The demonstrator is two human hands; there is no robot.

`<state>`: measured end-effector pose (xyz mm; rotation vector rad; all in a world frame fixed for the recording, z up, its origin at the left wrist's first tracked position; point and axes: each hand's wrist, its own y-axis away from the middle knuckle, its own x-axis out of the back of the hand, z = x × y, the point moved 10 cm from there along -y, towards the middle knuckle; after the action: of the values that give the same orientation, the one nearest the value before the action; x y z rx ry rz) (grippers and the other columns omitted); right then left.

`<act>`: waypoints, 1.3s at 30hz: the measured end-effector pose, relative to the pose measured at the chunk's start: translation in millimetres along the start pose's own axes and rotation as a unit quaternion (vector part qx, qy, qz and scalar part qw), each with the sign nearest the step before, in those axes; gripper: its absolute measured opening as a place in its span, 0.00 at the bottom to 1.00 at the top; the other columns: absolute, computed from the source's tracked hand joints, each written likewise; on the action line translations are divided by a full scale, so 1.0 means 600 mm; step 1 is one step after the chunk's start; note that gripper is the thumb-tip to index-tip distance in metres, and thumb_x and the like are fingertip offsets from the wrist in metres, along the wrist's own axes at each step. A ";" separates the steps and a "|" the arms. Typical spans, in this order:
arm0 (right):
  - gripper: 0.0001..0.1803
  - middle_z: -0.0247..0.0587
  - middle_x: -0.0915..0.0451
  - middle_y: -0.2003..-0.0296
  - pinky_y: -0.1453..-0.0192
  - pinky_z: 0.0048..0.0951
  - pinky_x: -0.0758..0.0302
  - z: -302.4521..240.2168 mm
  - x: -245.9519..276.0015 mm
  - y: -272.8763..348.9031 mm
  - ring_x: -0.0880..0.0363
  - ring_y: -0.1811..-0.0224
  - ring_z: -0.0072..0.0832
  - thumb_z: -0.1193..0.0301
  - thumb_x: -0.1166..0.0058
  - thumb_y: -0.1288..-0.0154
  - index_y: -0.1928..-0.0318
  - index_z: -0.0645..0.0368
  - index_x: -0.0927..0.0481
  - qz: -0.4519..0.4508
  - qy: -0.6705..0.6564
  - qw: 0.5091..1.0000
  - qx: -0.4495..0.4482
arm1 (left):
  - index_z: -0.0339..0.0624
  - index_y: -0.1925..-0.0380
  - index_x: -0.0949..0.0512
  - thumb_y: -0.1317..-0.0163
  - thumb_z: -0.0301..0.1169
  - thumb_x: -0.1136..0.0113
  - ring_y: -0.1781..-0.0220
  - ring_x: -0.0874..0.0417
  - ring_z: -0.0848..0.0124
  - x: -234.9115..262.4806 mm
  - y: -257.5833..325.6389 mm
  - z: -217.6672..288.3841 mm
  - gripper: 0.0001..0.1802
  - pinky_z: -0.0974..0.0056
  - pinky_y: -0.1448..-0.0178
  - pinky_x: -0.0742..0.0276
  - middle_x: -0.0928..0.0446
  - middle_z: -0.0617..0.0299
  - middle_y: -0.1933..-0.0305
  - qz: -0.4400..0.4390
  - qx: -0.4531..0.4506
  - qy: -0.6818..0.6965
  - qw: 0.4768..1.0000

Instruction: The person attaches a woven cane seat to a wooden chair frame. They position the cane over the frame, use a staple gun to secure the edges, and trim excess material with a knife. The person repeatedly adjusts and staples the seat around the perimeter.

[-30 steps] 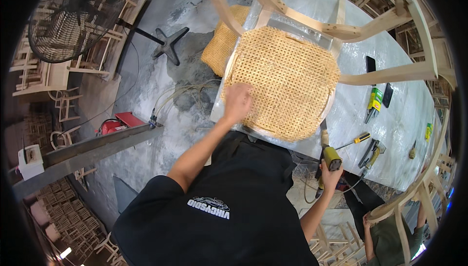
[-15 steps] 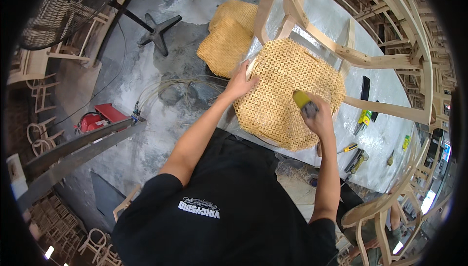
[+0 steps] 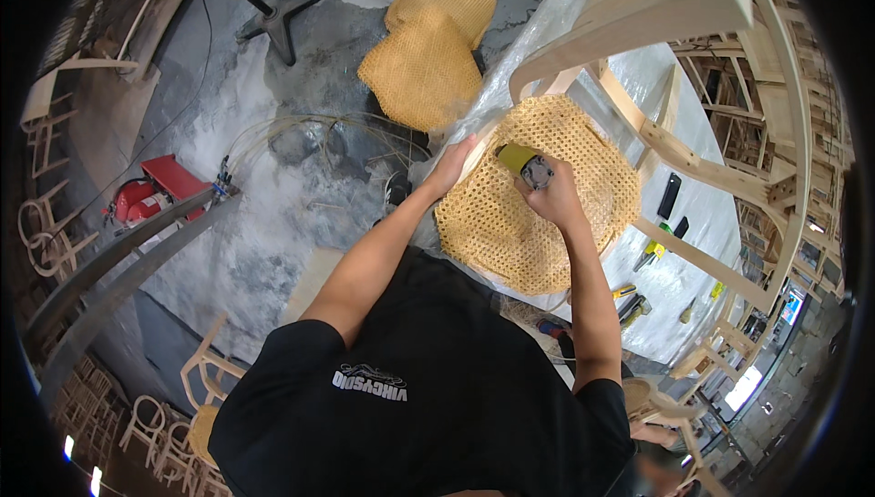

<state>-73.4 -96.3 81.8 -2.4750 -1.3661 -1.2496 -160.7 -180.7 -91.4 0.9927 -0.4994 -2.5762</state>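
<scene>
A woven cane sheet (image 3: 538, 224) with a ragged outline lies over the seat of a pale wooden chair frame (image 3: 638, 19), which rests tipped on its side on the plastic-covered table. My left hand (image 3: 450, 171) grips the seat's left rim, its fingers partly out of sight. In my right hand (image 3: 554, 192) is a yellow-and-grey hand tool (image 3: 521, 160), its dull yellow end against the cane close to the far left rim. The working tip is hidden, so I cannot tell the tool's exact kind.
Two more cane sheets (image 3: 424, 73) lie on the floor beyond the table. Several hand tools (image 3: 652, 251) are spread on the plastic-wrapped tabletop (image 3: 688, 315) at right. A stand's cross-shaped foot (image 3: 278, 19), a red machine (image 3: 169, 187) and loose cane strands (image 3: 319, 123) are at left.
My right hand has carried the tool from the middle of the cane up and left toward the far left rim. My left hand stays at the rim. The whole view has shifted slightly.
</scene>
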 end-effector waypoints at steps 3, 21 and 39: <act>0.26 0.58 0.15 0.63 0.54 0.34 0.19 -0.021 -0.003 -0.011 0.13 0.60 0.45 0.78 0.34 0.51 0.47 0.65 0.19 0.007 -0.009 1.000 0.026 | 0.27 0.42 0.25 0.23 0.52 0.58 0.46 0.22 0.70 0.003 0.007 0.003 0.34 0.66 0.37 0.31 0.21 0.55 0.45 0.000 -0.006 -0.002 1.000; 0.25 0.56 0.15 0.65 0.55 0.34 0.20 -0.046 -0.012 -0.011 0.13 0.63 0.45 0.79 0.36 0.50 0.48 0.67 0.19 -0.008 0.008 0.998 0.054 | 0.30 0.41 0.25 0.22 0.54 0.64 0.48 0.21 0.71 0.019 -0.021 -0.019 0.36 0.66 0.38 0.29 0.21 0.56 0.45 0.024 -0.006 -0.088 0.996; 0.27 0.63 0.17 0.63 0.53 0.38 0.20 -0.042 -0.047 0.009 0.15 0.60 0.53 0.79 0.34 0.54 0.47 0.66 0.19 -0.027 0.031 0.997 0.069 | 0.32 0.39 0.26 0.22 0.54 0.63 0.46 0.21 0.69 0.009 -0.007 -0.016 0.35 0.65 0.38 0.29 0.21 0.54 0.44 0.001 0.022 -0.059 0.998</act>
<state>-93.2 -129.0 81.6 -2.3030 -1.4601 -1.1880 -158.4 -181.2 -103.1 0.8577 -0.5895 -2.6431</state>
